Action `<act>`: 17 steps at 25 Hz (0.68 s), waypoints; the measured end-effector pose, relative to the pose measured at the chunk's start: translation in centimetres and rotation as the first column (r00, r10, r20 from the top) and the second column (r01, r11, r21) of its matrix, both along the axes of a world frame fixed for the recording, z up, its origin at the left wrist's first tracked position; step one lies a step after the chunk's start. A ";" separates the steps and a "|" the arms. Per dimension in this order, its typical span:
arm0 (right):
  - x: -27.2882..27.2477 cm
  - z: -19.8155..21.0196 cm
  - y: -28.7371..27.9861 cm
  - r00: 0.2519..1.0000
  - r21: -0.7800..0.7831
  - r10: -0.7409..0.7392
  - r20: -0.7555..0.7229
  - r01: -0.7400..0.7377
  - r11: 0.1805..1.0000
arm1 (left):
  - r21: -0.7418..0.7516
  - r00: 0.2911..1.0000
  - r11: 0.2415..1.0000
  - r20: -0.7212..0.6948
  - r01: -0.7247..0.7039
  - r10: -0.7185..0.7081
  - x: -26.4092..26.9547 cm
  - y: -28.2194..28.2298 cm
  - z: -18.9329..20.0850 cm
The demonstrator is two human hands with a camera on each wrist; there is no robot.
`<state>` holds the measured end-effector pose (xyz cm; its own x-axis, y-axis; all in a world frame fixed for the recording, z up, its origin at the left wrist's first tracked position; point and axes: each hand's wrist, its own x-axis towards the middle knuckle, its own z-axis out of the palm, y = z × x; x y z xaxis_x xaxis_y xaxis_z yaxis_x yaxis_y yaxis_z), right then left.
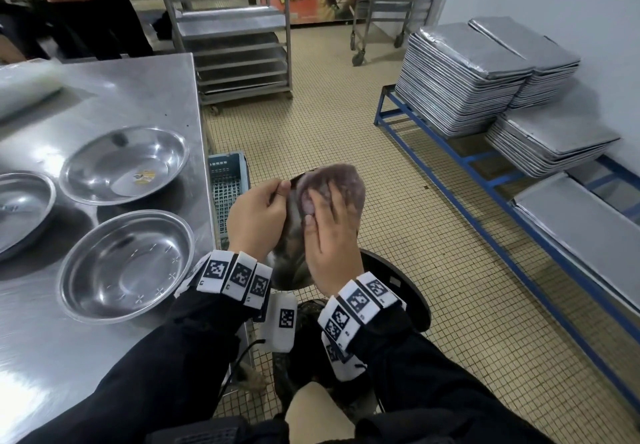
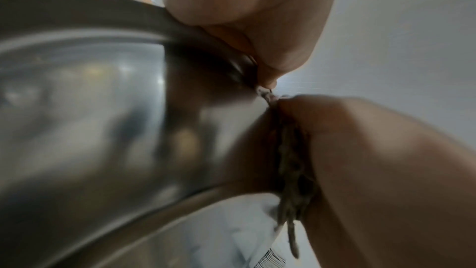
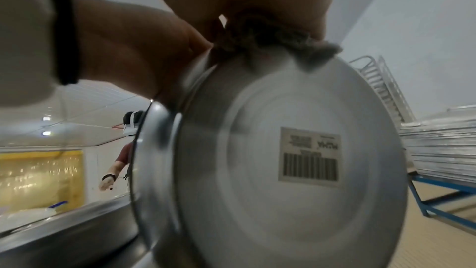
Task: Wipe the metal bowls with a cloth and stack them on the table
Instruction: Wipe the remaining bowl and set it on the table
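Note:
I hold a metal bowl (image 1: 291, 270) on edge over the floor, just right of the table. My left hand (image 1: 273, 201) grips its rim with the thumb on top. My right hand (image 1: 329, 211) lies flat on a purple-grey cloth (image 1: 346, 184) and presses it against the bowl's outer side. In the right wrist view the bowl's underside (image 3: 270, 191) carries a barcode sticker (image 3: 309, 156), and the bunched cloth (image 3: 280, 44) sits under my palm. The left wrist view shows the bowl's shiny inside (image 2: 103, 109) and the cloth (image 2: 291, 170) beside it. Three more bowls (image 1: 124, 166) (image 1: 126, 265) (image 1: 20, 211) rest apart on the steel table (image 1: 156, 90).
A blue plastic crate (image 1: 227, 184) stands on the floor by the table's edge. Stacks of metal trays (image 1: 460, 80) sit on a blue frame (image 1: 443, 166) at the right. A wheeled rack (image 1: 239, 45) stands behind, and a person (image 1: 86, 7) is at the far left.

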<state>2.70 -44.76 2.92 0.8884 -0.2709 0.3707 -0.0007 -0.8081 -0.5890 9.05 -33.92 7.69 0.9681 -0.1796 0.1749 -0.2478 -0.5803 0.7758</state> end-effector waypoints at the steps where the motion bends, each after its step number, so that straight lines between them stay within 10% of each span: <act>1: 0.5 0.5 0.0 1.000 -0.071 -0.024 -0.004 0.024 0.997 | 0.017 1.000 1.000 0.025 0.008 -0.008 -0.1 -0.2 0.1; 6: 2.2 1.3 -2.6 0.981 0.253 -0.150 -0.125 0.178 0.951 | -0.064 0.999 0.998 0.050 0.013 -0.010 -0.3 0.3 -0.2; 11: 0.1 -0.1 -7.2 0.923 0.703 -0.064 -0.378 0.332 0.629 | -0.290 0.999 0.957 -0.053 -0.008 -0.008 0.7 2.9 -3.0; 17: -2.8 -0.9 -8.2 0.954 0.689 -0.111 -0.279 0.279 0.669 | -0.297 0.965 0.953 -0.226 0.058 -0.129 0.5 4.1 -3.8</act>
